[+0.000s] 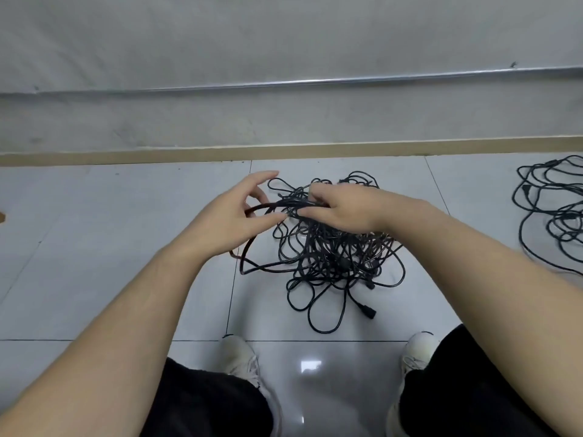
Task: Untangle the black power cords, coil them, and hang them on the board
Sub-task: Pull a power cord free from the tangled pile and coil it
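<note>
Grey tiled floor fills the frame; centre, the tangled pile of black cords. A second cord heap sits at right edge. Right hand grips a bundle of strands atop the pile; left hand pinches them, upper fingers spread.

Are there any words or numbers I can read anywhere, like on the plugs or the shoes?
None: no words, numbers or signs can be read.
The plug on the black cord tangle: no marking can be made out.
The white shoes: no logo shows.
The wall and floor tiles: plain.
</note>
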